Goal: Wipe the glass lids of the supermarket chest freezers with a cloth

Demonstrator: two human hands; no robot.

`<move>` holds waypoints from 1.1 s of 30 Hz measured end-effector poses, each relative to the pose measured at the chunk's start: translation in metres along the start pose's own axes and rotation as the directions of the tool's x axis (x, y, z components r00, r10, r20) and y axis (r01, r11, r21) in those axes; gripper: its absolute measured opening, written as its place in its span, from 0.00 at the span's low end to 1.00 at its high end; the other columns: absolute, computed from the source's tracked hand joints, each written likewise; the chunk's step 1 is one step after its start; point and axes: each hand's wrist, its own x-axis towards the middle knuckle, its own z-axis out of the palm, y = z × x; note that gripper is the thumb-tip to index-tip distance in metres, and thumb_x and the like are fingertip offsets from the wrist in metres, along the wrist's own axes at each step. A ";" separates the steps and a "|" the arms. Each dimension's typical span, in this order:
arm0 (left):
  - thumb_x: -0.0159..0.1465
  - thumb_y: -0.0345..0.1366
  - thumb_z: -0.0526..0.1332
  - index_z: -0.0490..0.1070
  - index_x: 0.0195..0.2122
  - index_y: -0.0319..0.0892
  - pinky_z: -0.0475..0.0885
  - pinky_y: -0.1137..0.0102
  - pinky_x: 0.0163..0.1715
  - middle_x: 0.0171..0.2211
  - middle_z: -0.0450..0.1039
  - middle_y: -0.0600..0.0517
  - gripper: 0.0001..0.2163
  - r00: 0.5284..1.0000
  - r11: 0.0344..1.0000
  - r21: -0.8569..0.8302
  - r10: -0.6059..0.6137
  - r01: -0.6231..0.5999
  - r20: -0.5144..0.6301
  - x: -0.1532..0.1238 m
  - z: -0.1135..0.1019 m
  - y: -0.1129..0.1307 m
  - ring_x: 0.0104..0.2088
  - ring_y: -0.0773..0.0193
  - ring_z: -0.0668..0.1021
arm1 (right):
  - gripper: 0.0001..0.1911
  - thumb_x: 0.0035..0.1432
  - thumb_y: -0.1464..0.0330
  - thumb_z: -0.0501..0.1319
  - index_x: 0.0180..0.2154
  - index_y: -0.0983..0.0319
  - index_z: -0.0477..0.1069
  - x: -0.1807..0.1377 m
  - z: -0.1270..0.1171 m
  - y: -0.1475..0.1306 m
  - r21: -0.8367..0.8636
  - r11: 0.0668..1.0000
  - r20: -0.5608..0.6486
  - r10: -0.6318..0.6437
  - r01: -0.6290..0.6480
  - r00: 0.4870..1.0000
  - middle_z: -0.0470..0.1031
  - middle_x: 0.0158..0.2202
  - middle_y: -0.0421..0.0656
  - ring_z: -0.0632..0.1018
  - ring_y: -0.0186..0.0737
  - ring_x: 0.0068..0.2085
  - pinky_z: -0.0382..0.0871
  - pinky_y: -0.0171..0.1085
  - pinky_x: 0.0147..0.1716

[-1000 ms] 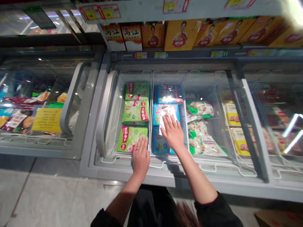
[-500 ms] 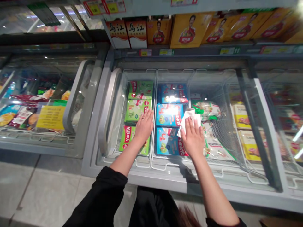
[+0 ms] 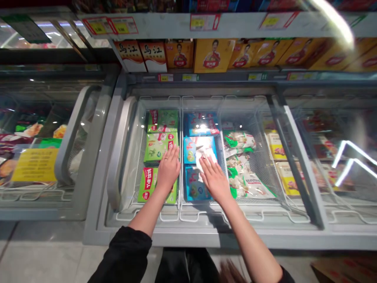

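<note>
A white paper tissue (image 3: 203, 157) lies crumpled on the glass lid (image 3: 203, 214) of a chest freezer. My right hand (image 3: 214, 175) presses it against the glass with stretched fingers, above the blue boxes (image 3: 194, 184). To the left, my left hand (image 3: 169, 167) rests flat on the lid with nothing in it, over the green boxes (image 3: 160, 145). Both sets of boxes lie under the glass in wire baskets. Bags of frozen food (image 3: 241, 177) with green and white print lie in the basket to the right.
A curved grey handle (image 3: 119, 153) runs along the lid's left side. Beyond the freezer, a shelf holds yellow boxes (image 3: 214, 55) and price tags (image 3: 204, 22). Another freezer with a yellow sign (image 3: 35, 164) stands left. Yellow-white boxes (image 3: 278, 145) lie on the right.
My right hand has moved left with the tissue, from beside the bags to over the blue boxes. My left hand stays over the green boxes. The camera view has shifted.
</note>
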 end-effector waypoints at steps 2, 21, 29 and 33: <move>0.58 0.27 0.45 0.47 0.56 0.43 0.47 0.61 0.56 0.55 0.46 0.57 0.23 1.000 1.000 -0.007 -0.012 0.012 0.007 0.000 0.001 -0.001 0.55 0.62 0.49 | 0.24 0.57 0.67 0.42 0.56 0.59 0.43 0.011 0.001 0.021 -0.029 0.994 -0.050 0.105 -0.106 0.993 0.46 0.57 0.38 0.47 0.39 0.57 0.49 0.45 0.52; 0.58 0.24 0.44 0.46 0.56 0.44 0.51 0.62 0.55 0.55 0.46 0.56 0.24 0.993 0.973 -0.223 -0.082 0.063 -0.080 -0.001 0.008 -0.015 0.55 0.64 0.50 | 0.25 0.57 0.65 0.43 0.56 0.61 0.44 0.038 0.017 0.008 -0.013 0.991 -0.107 0.131 -0.133 0.986 0.46 0.57 0.41 0.46 0.40 0.57 0.46 0.46 0.53; 0.60 0.26 0.44 0.41 0.57 0.43 0.50 0.61 0.55 0.56 0.43 0.54 0.23 0.939 0.907 -0.356 -0.299 0.223 -0.173 -0.002 0.004 -0.017 0.55 0.62 0.50 | 0.24 0.57 0.67 0.42 0.56 0.61 0.42 0.098 0.032 -0.054 0.041 0.999 -0.096 -0.025 0.029 0.995 0.43 0.57 0.38 0.43 0.40 0.57 0.41 0.46 0.54; 0.60 0.26 0.43 0.40 0.57 0.46 0.51 0.63 0.55 0.56 0.43 0.56 0.23 0.933 0.904 -0.358 -0.311 0.233 -0.180 -0.002 0.001 -0.017 0.55 0.64 0.50 | 0.24 0.57 0.66 0.44 0.55 0.57 0.44 0.042 0.026 -0.067 0.098 0.973 0.001 -0.208 0.207 0.978 0.46 0.57 0.35 0.44 0.37 0.57 0.43 0.43 0.55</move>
